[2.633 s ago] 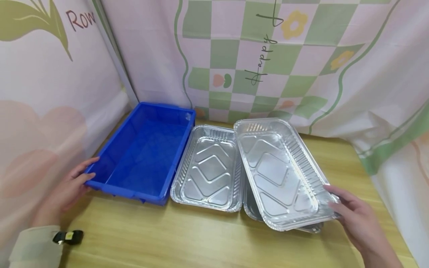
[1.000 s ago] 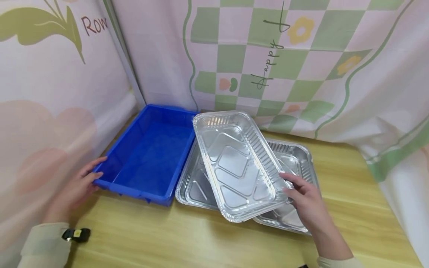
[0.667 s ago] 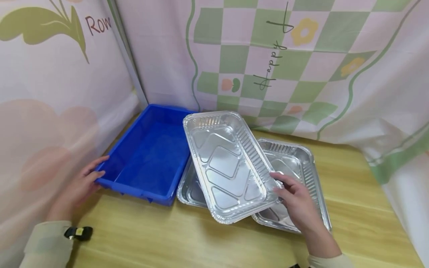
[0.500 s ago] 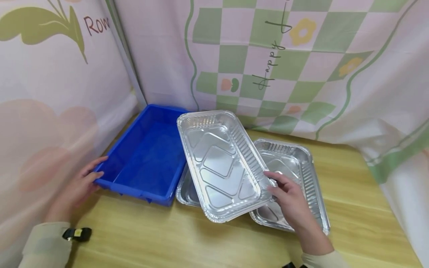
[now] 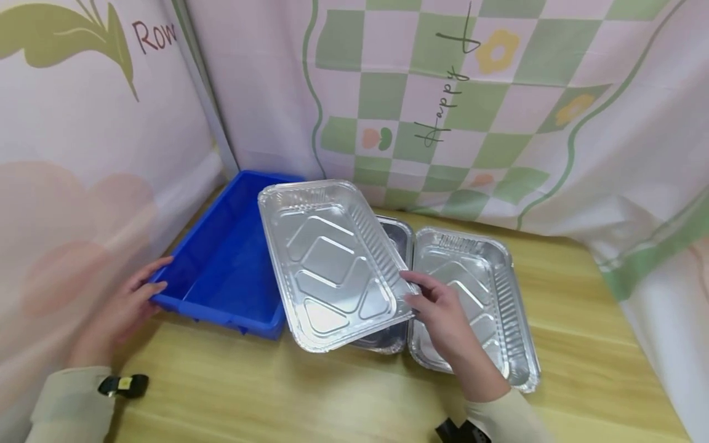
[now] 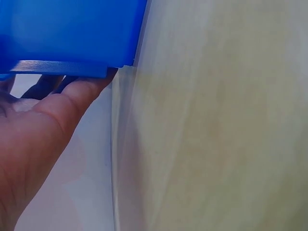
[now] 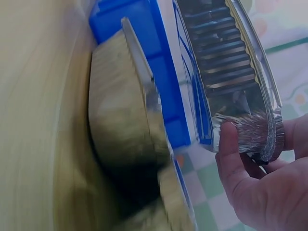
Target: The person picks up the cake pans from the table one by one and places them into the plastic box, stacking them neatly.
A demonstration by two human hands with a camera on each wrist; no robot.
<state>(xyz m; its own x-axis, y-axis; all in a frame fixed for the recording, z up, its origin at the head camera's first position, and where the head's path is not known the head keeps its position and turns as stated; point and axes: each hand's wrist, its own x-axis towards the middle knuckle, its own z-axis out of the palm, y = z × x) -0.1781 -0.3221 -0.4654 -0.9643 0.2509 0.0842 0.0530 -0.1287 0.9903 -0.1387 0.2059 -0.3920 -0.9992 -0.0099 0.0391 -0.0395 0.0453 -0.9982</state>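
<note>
My right hand (image 5: 440, 307) pinches the near right corner of a foil baking pan (image 5: 332, 264). That pan is tilted and raised off the table, its left part over the right side of a blue plastic bin (image 5: 232, 271). In the right wrist view the pan's ribbed wall (image 7: 224, 62) sits above the fingers. My left hand (image 5: 124, 307) grips the near left corner of the bin, and the left wrist view shows its thumb (image 6: 79, 94) against the bin's rim. A second foil pan (image 5: 396, 341) lies partly hidden under the raised one. Whether several pans are nested cannot be told.
A third foil pan (image 5: 523, 344) lies on the wooden table (image 5: 249, 394), right of the second and partly behind my right forearm. Patterned curtains (image 5: 421, 92) hang at the back, with more cloth along the left and right sides.
My right hand has carried the foil pan leftward from above the right-hand pan, across the middle one, to over the bin's right side. My left hand keeps its grip on the bin.
</note>
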